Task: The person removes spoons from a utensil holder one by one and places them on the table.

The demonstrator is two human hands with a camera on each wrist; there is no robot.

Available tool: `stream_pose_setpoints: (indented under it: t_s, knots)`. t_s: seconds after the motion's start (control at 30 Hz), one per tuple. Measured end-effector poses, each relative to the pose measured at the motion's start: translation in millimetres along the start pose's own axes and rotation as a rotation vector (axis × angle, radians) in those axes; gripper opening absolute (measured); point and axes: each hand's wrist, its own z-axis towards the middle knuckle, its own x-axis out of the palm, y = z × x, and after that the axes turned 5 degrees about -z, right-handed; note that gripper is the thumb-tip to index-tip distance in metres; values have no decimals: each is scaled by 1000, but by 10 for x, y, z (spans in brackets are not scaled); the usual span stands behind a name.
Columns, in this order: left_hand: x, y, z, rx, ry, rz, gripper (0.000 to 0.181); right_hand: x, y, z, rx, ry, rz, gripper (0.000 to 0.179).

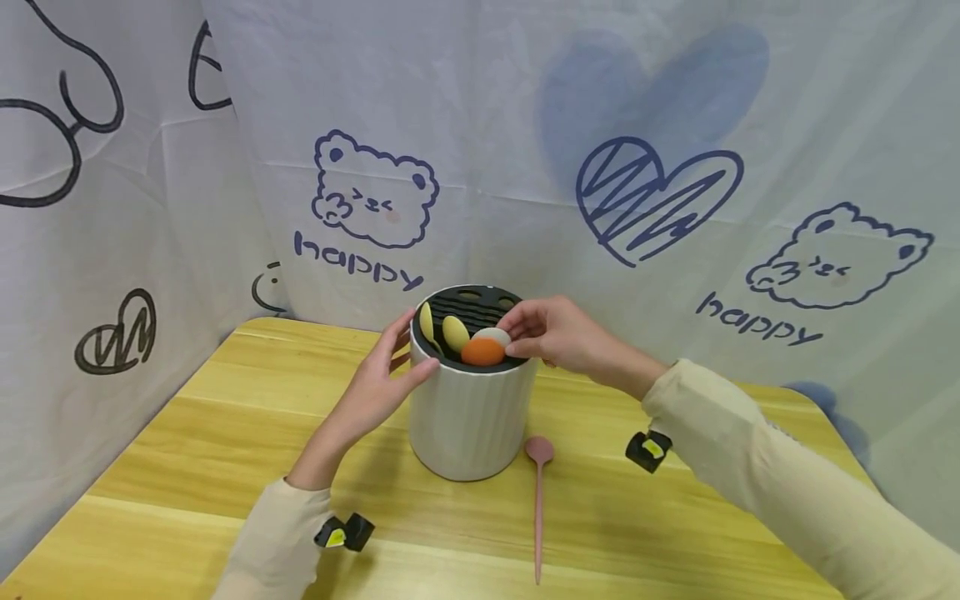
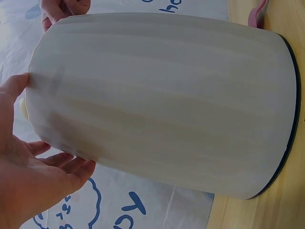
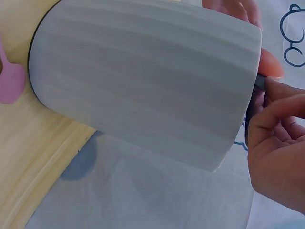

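- At far left, a white curtain (image 1: 183, 242) hangs with black line drawings; it continues behind the wooden table (image 1: 187, 450).
- The left hand (image 1: 375, 383) is beside the container; its fingers are spread wide, with the thumb apart, and they touch the rim and the side.
- The white ribbed container (image 1: 471, 425) stands upright on the table, in the middle, with a black slotted top (image 1: 457, 308).
- In this top, from left to right, are a narrow yellow head (image 1: 428, 325), a rounder yellow head (image 1: 455, 333), an orange head (image 1: 482, 353) and a pale grey head (image 1: 492, 335), the last one partly behind the orange.
- The right hand (image 1: 562, 335) is at the right rim; its thumb and fingers are narrow together and appear to pinch the edge of the pale grey head.
- Near the container's base, to its right, a pink spoon (image 1: 539, 452) lies with its round head toward the curtain.
- Farther right, the curtain shows blue hearts and a bear with the word "happy".
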Motion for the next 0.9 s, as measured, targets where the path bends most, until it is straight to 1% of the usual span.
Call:
stream_pose_setpoints:
  t_s: [0.17,0.37,0.47,0.57,0.77,0.9]
  knots:
    - [6,1,-2,5,1,-4,74,-1,-1,12,-18,-32,-9,13]
    - [3,3,-9,0,0,-9,74,-31,43,2,-9,-65,1,18]
    - [2,13,-7,3,0,-9,73,-54,61,-1,-32,-85,1,20]
    - [2,14,-6,6,0,-11,73,-78,79,-1,-74,-108,12,22]
    - [4,17,-3,9,2,-7,73,-125,139,-17,-123,-147,76,25]
    - [7,14,-5,11,4,-10,72,-155,179,-34,-149,-172,96,26]
